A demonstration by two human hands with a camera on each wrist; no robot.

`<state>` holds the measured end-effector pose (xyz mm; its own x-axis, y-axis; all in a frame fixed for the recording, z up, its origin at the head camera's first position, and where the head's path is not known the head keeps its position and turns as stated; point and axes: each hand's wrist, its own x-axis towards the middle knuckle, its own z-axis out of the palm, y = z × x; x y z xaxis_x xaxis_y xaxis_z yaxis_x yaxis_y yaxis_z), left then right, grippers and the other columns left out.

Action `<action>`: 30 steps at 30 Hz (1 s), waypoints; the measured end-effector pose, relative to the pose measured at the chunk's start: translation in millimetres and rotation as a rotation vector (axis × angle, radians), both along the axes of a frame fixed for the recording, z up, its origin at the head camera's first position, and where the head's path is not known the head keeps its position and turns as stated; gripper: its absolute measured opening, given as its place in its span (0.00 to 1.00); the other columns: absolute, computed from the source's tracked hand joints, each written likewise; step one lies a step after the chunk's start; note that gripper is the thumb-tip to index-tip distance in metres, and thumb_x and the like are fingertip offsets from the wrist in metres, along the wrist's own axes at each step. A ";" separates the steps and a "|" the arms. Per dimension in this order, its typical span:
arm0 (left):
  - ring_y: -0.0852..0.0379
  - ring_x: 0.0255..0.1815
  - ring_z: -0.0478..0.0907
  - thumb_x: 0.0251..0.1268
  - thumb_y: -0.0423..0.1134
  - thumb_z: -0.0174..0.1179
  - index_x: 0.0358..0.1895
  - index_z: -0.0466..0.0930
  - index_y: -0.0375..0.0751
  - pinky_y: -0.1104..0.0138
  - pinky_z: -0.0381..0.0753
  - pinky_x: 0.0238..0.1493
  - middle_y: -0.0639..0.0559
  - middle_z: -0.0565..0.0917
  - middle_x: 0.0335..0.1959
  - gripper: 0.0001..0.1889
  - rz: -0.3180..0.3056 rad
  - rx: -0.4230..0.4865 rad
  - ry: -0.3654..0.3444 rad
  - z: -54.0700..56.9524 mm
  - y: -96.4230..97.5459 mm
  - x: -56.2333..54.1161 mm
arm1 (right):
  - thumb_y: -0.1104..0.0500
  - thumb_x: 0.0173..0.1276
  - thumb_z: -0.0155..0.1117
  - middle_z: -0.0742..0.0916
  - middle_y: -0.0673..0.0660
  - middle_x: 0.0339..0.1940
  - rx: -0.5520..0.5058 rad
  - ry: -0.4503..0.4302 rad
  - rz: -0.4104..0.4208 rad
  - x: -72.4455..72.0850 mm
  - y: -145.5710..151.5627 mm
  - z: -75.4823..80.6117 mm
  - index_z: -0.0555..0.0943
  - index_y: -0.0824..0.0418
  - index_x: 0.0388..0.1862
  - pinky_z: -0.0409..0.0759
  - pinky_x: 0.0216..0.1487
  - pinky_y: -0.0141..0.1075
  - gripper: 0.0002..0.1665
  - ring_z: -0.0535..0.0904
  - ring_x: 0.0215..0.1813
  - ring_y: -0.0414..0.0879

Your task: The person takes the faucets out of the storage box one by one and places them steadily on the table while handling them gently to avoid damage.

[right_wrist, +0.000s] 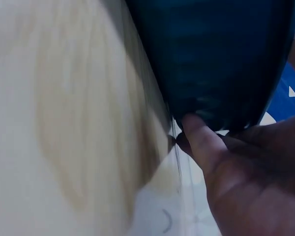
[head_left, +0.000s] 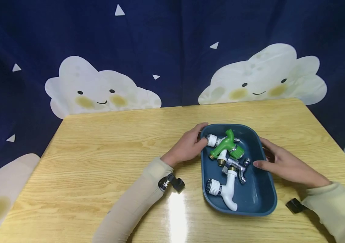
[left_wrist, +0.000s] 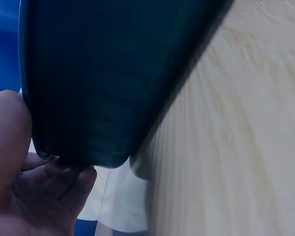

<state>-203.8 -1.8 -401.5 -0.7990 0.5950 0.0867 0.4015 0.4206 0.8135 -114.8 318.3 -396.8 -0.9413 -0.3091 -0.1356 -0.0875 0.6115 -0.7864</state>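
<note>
- Dark blue plastic bin [head_left: 254, 199] stands between the two hands near the right part of the tabletop [head_left: 114, 162]; contact of its base with the wood is hard to judge.
- Left hand [head_left: 188, 145]: grasping the bin at its upper left, thumb at the rim, other fingers largely hidden behind the outer wall.
- Right hand [head_left: 288, 165]: grasping the opposite side, thumb over the rim, remaining fingers partly hidden outside the wall.
- Green tap [head_left: 227, 144] lies uppermost in the bin, partly covering a tap with a white knob [head_left: 212, 140].
- Chrome tap [head_left: 236, 165] lies below the green one, partly overlapped; its full outline is unclear.
- White tap [head_left: 228, 190] lies nearest the wearer, mostly exposed.
- Both wrist views: dim; bin cut off at the top edge, contents out of sight.
- Lettering: knob ends too small to read.
- Both sleeves run out of the head view.
</note>
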 end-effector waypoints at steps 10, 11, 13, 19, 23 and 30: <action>0.57 0.41 0.78 0.74 0.45 0.45 0.81 0.58 0.41 0.66 0.77 0.48 0.47 0.84 0.48 0.33 0.027 -0.017 0.004 0.4 -13.0 0.8 | 0.53 0.74 0.65 0.71 0.71 0.77 -0.008 0.018 -0.029 0.6 -17.0 -2.0 0.49 0.59 0.86 0.77 0.53 0.19 0.50 0.72 0.75 0.66; 0.56 0.42 0.78 0.74 0.45 0.45 0.81 0.59 0.41 0.65 0.77 0.49 0.46 0.84 0.50 0.33 0.030 -0.019 0.005 0.8 -14.0 0.9 | 0.53 0.74 0.65 0.71 0.71 0.78 -0.003 0.014 -0.032 0.8 -17.9 -1.8 0.49 0.59 0.86 0.76 0.53 0.19 0.51 0.71 0.75 0.68; 0.55 0.45 0.78 0.73 0.45 0.46 0.80 0.59 0.41 0.64 0.78 0.51 0.45 0.83 0.56 0.33 0.038 -0.026 0.004 1.6 -15.6 1.2 | 0.52 0.74 0.65 0.71 0.71 0.78 0.004 0.011 -0.038 1.1 -19.7 -1.8 0.49 0.58 0.86 0.75 0.53 0.18 0.51 0.71 0.75 0.69; 0.52 0.64 0.81 0.74 0.47 0.48 0.80 0.61 0.42 0.58 0.79 0.66 0.44 0.75 0.74 0.33 0.075 -0.042 -0.024 3.1 -19.3 3.2 | 0.53 0.74 0.65 0.71 0.71 0.77 0.019 0.015 -0.050 1.8 -24.4 -1.9 0.49 0.58 0.86 0.73 0.54 0.17 0.50 0.71 0.75 0.69; 0.53 0.66 0.80 0.76 0.47 0.50 0.80 0.61 0.43 0.60 0.79 0.67 0.45 0.77 0.72 0.32 0.065 -0.031 -0.051 1.9 -24.9 8.1 | 0.52 0.74 0.65 0.71 0.72 0.77 0.033 0.019 -0.046 0.8 -28.5 -1.0 0.49 0.58 0.86 0.77 0.56 0.22 0.50 0.71 0.75 0.69; 0.56 0.64 0.81 0.72 0.45 0.56 0.81 0.57 0.46 0.64 0.78 0.66 0.49 0.79 0.67 0.36 -0.032 0.017 -0.059 1.0 -34.9 17.8 | 0.54 0.75 0.63 0.72 0.71 0.77 0.006 0.024 -0.032 0.0 -35.9 -0.8 0.49 0.58 0.86 0.83 0.57 0.31 0.49 0.72 0.75 0.69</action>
